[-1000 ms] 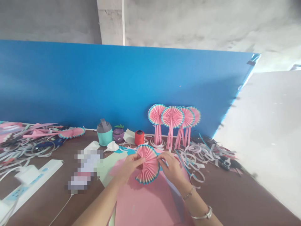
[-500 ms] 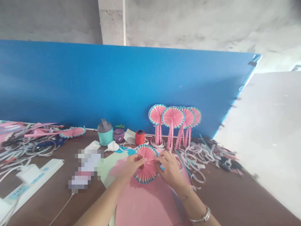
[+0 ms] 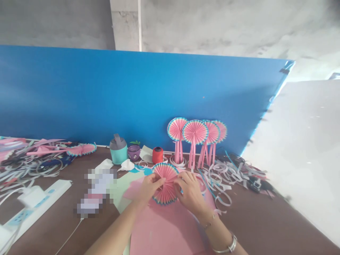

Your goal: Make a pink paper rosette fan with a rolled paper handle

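Note:
A round pleated pink paper fan (image 3: 165, 189) with a blue and cream zigzag rim is spread open above pink paper sheets (image 3: 164, 230). My left hand (image 3: 149, 187) pinches its left side, the thumb lying on the pleats. At the fan's right edge, my right hand (image 3: 188, 187) has its fingers curled together against the folds; its fingertips are partly hidden. Behind, several finished pink fans (image 3: 195, 132) with paper strip handles lean upright against the blue partition.
A teal cup (image 3: 119, 150), a purple pot (image 3: 134, 152) and a red thread spool (image 3: 157, 155) stand along the partition (image 3: 119, 92). Paper strips (image 3: 223, 173) lie at right. At left are a power strip (image 3: 39, 205) and a tangled pile (image 3: 50, 159).
My right hand has shifted slightly along the fan's right side, its fingers more curled. The fan's lower edge has moved up a little. My left hand keeps nearly the same place.

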A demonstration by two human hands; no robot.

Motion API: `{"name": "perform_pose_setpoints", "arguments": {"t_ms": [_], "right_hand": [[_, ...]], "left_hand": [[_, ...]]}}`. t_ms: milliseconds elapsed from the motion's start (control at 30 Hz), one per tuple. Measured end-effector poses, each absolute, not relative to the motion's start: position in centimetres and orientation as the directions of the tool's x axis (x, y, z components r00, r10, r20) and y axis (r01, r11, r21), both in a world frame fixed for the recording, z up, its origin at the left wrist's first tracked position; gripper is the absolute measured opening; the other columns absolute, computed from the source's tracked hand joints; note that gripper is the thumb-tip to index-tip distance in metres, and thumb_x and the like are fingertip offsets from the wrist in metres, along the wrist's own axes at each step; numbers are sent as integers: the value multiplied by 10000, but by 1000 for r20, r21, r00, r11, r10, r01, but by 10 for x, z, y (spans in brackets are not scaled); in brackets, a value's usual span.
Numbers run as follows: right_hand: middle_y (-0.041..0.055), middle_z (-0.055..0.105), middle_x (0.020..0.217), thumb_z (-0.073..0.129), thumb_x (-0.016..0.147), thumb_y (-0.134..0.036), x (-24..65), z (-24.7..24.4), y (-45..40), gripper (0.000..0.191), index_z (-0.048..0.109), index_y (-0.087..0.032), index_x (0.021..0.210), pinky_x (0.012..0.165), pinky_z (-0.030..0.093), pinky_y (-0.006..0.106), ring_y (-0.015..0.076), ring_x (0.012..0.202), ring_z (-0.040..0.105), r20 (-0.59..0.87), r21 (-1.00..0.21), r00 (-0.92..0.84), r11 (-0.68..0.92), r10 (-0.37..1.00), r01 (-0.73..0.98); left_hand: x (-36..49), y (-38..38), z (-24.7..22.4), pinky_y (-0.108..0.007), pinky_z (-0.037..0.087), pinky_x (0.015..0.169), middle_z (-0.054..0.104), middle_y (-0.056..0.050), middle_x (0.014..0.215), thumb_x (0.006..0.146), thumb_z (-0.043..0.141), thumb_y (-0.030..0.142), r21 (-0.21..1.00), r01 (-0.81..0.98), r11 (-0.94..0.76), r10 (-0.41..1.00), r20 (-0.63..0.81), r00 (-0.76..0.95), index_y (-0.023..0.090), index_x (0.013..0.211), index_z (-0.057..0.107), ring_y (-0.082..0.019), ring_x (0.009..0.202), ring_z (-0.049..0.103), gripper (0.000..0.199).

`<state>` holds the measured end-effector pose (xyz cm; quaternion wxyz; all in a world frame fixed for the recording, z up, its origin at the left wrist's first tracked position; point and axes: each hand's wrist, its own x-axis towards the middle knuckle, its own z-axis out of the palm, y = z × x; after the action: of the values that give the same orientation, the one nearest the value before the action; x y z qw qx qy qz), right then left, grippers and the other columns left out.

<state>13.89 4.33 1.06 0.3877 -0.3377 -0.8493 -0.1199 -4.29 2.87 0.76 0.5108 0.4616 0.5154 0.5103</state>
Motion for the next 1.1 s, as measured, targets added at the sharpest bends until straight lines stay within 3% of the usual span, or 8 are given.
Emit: {"name": "perform_pose_setpoints", "arguments": {"t_ms": [467,833,1100], "right_hand": [[36,588,831,478,904,-161,133,9,39,188,581,-205,753,736,329,339,198,827,484,702,-74,-496,744,512,664],[35,571,810,456,904,-131,127,4,37,202,590,-196,767,721,311,338,191,797,459,734,-53,-495,767,464,640],[31,577,831,496,883,-142,129,5,37,163,591,-211,771,731,320,336,194,807,473,725,-63,-481,743,493,667]], "left_hand": [[-33,22,13,-216,377,538,530,48,586,625,739,459,993,-80,85,995,-89,-48,178,648,553,-95,549,489,338],[-30,20,11,-204,346,512,507,47,588,651,735,483,989,-123,86,995,-92,-44,170,655,549,-85,539,462,365],[-30,22,7,-250,429,592,566,18,620,642,744,479,985,-144,92,994,-100,-52,167,677,571,-133,610,555,358]]}}
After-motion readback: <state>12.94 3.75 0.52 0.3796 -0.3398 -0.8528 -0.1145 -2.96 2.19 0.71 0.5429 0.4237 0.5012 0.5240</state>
